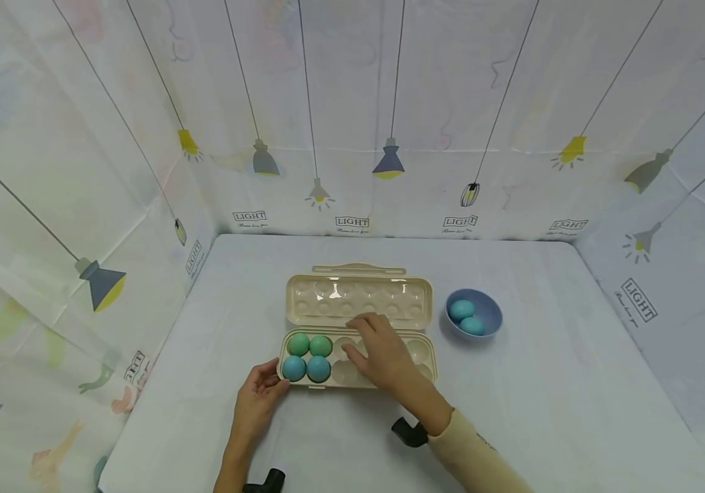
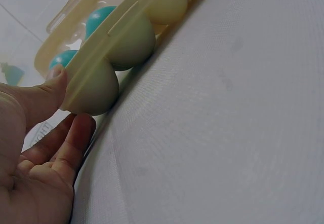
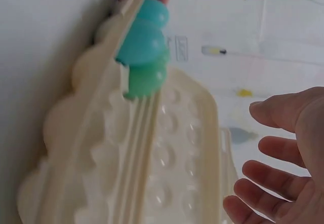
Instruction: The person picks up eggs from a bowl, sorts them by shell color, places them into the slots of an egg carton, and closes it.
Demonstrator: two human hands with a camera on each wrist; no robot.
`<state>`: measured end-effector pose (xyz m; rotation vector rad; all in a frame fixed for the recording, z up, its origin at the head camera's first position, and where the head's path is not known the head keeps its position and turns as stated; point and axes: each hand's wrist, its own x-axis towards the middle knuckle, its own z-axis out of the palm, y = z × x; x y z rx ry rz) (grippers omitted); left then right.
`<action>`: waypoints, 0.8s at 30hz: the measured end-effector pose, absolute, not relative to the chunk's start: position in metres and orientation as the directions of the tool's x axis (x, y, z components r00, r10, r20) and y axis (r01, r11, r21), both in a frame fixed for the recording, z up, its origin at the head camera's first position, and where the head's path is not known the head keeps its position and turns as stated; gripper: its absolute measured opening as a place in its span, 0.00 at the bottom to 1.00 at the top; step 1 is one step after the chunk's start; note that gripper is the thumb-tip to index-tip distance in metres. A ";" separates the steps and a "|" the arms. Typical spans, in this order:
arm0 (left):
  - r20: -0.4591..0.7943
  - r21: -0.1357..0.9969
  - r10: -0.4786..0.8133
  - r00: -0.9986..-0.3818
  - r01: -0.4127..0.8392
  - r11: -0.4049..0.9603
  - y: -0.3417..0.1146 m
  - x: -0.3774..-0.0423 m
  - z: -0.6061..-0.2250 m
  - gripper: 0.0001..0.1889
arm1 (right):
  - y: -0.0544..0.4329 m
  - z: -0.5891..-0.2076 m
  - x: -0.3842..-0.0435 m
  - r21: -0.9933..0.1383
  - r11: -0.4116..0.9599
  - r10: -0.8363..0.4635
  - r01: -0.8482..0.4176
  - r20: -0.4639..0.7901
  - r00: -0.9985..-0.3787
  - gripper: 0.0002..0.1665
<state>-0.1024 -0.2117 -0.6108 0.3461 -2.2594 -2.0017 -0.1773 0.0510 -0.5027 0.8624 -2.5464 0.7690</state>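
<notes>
A cream plastic egg carton [image 1: 358, 385] lies open on the table, its lid [image 1: 360, 301] folded back. Two green eggs [image 1: 299, 344] and two blue eggs [image 1: 318, 369] sit in the cups at its left end. My left hand [image 1: 258, 400] grips that end; in the left wrist view its thumb [image 2: 50, 84] lies on the rim and fingers bend below. Over the bare cups, right of the eggs, hovers my right hand [image 1: 383, 352]. Its fingers are spread and hold nothing, as the right wrist view shows [image 3: 283, 168].
Right of the carton stands a blue bowl [image 1: 492, 316] holding two blue eggs [image 1: 472, 326]. A white cloth covers the table [image 1: 543, 383]. Curtains [image 1: 352, 82] printed with lamps hang at the back and sides. Black wrist mounts [image 1: 410, 433] show by both wrists.
</notes>
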 end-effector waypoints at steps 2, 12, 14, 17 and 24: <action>-0.068 0.989 -0.240 -0.968 -0.098 0.114 -0.211 -0.102 -0.611 0.29 | 0.064 -0.496 -0.182 -0.377 0.675 -0.429 -0.634 0.498 -0.753 0.22; -0.050 0.988 -0.252 -0.966 -0.085 0.130 -0.210 -0.103 -0.612 0.29 | 0.129 -0.477 -0.208 -0.343 0.735 -0.308 -0.584 0.598 -0.739 0.24; -0.061 0.987 -0.249 -0.967 -0.095 0.128 -0.210 -0.103 -0.612 0.29 | 0.142 -0.474 -0.215 -0.347 0.752 -0.289 -0.561 0.591 -0.753 0.24; -0.063 0.987 -0.243 -0.968 -0.097 0.130 -0.210 -0.103 -0.611 0.28 | 0.161 -0.473 -0.226 -0.368 0.783 -0.246 -0.501 0.557 -0.793 0.25; -0.053 0.989 -0.228 -0.972 -0.083 0.126 -0.211 -0.102 -0.610 0.29 | 0.197 -0.482 -0.248 -0.363 0.862 -0.188 -0.355 0.422 -0.887 0.32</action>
